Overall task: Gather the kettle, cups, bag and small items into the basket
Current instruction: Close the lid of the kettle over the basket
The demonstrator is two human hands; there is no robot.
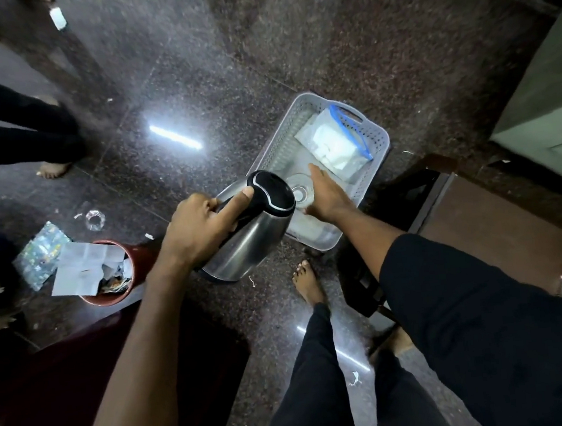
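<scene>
Steel kettle [240, 237] in the left hand [198, 227], clear glass cup [299, 190] in the right hand [326, 194], both over the near end of the grey basket [285, 133].

Left fingers wrap the black handle, thumb laid along the lid [272, 189], so the tilted body hangs from a firm grip; it looks rigid and fairly heavy, best carried by that handle. Right fingers curl around the cup's side, which looks slick and breakable, so it wants setting down gently. A soft zip bag [333, 142] already lies at the basket's far end. Another small glass [95, 219] waits on the floor beside a red bin [133, 261].
</scene>
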